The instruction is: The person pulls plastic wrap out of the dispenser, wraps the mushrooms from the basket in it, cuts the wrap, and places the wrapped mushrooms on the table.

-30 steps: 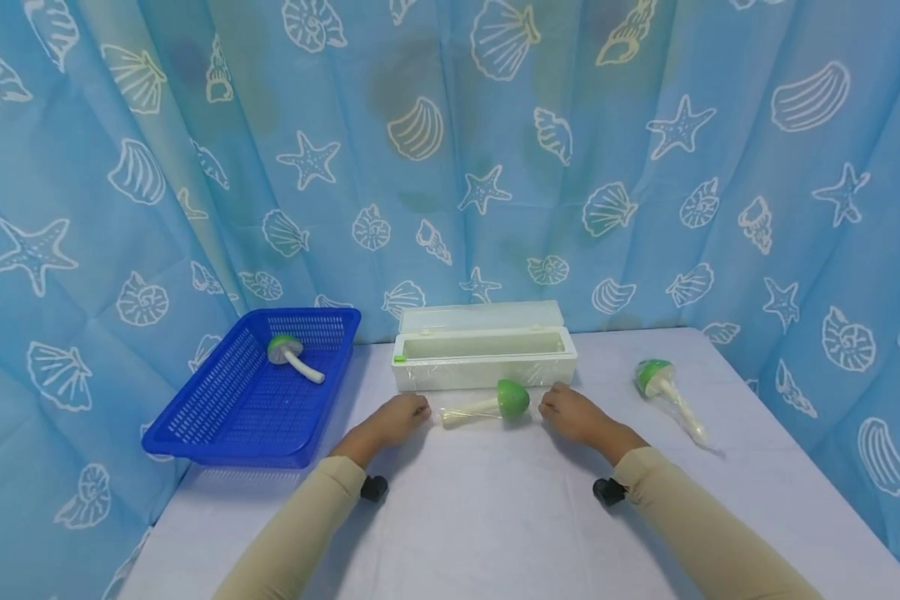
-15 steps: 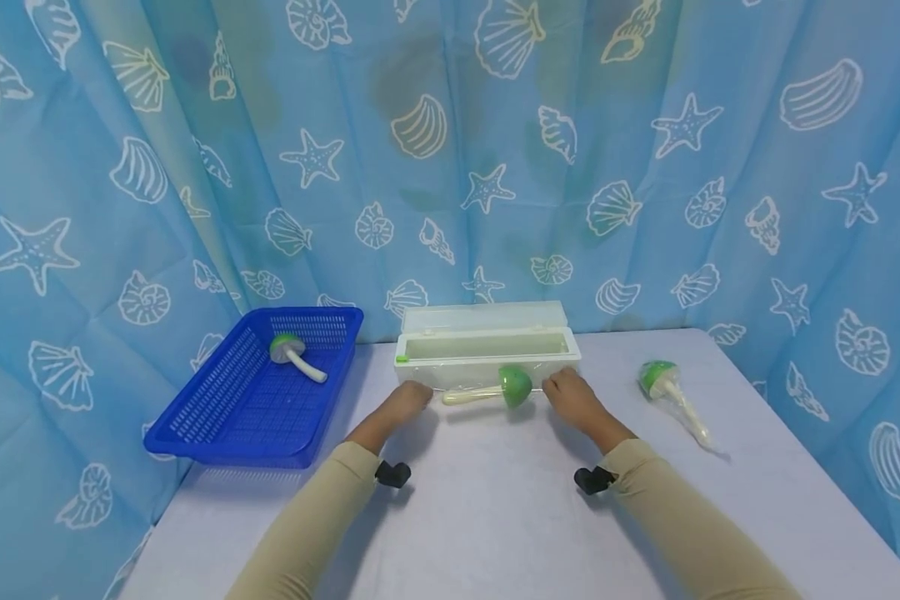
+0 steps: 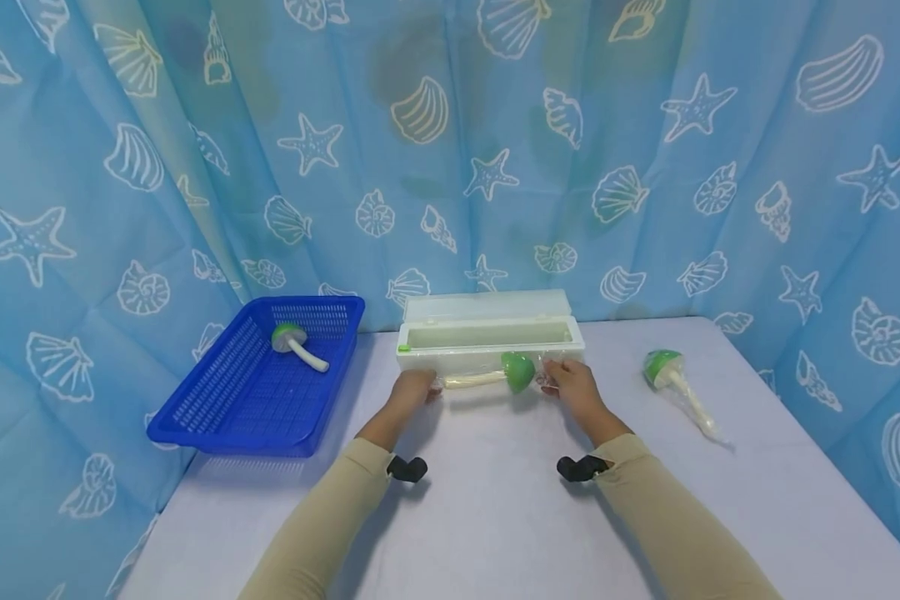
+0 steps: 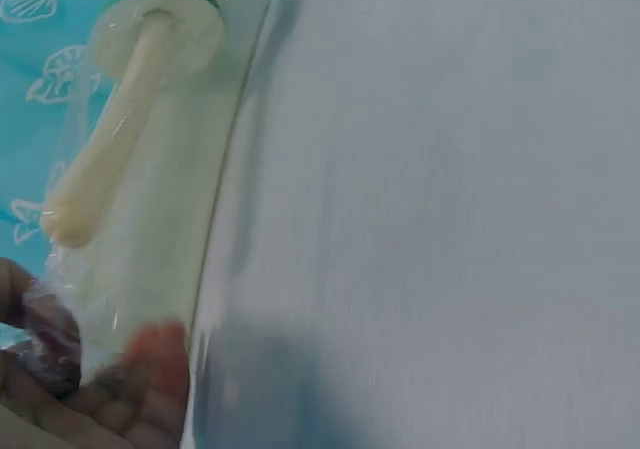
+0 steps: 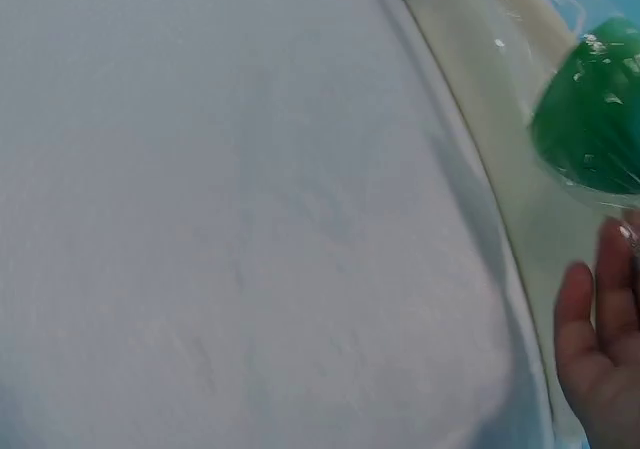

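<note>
A toy mushroom (image 3: 517, 372) with a green cap and pale stem lies sideways inside clear plastic wrap (image 4: 62, 259), held up in front of a long white box (image 3: 457, 360). My left hand (image 3: 412, 388) pinches the bunched wrap past the stem end; crumpled film shows between its thumb and fingers in the left wrist view. At the cap end my right hand (image 3: 576, 392) grips the other twist of wrap. The right wrist view catches only some of its fingers (image 5: 575, 304), close below the green cap.
The white box has a raised clear lid (image 3: 487, 305) and a small green slider (image 3: 404, 347). A blue basket (image 3: 311, 425) at left holds an unwrapped mushroom (image 3: 306, 358). Another mushroom (image 3: 678, 382), wrapped in film, lies on the white-covered table (image 3: 487, 517) at right. A shell-print curtain (image 3: 450, 192) hangs behind.
Both hands have lifted the film-covered mushroom from the table and moved it up against the box front. The wrap ends are now gathered into twists. The view has tilted slightly.
</note>
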The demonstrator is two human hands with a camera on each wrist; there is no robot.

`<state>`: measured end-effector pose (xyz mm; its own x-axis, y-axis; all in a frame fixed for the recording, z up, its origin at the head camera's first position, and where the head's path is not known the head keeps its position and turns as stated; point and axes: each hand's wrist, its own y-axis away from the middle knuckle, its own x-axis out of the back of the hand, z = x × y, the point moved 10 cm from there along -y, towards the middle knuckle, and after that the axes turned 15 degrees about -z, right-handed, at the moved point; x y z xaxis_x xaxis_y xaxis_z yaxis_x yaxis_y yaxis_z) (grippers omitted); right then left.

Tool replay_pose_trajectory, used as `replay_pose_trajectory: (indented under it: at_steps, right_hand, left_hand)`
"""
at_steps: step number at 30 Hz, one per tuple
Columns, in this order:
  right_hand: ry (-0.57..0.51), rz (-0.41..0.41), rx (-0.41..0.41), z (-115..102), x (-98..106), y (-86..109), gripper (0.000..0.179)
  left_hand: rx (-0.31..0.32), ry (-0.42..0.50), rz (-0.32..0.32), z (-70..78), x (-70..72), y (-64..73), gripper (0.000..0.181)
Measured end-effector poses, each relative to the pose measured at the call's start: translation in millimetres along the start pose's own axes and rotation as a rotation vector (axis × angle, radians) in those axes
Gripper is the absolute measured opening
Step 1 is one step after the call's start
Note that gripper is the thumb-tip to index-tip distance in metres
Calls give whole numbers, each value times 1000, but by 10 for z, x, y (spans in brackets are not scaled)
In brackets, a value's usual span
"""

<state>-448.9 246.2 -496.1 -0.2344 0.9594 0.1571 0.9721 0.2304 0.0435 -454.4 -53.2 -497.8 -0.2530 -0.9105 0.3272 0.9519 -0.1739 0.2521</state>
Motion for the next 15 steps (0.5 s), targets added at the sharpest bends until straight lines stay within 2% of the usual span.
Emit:
replay_pose_trajectory:
  at_steps: [2,3,4,7,10,13,15]
  right_hand:
    - [15,53,0,-22,24,-22,31]
    - [32,77,-4,-31,29,-27,30]
    - [45,98,-4,-38,31,-32,27]
    - [60,128,15,-72,10,-36,23]
    - [89,88,78,-143,-57,-37,20]
    - [167,7,149,-241,-140,-16,6]
    - [206,-39,180,-284,-176,-1,8]
  left_hand:
    - [-8,183,6,194,-27,239,25]
    - [-19,235,10,268,-34,325,25]
    - [-31,277,14,273,-36,343,25]
    - [-70,309,46,184,-6,273,21]
    - [-133,324,72,35,16,104,5]
    - [-169,369,76,60,20,82,20]
    - [-181,415,59,83,7,55,26]
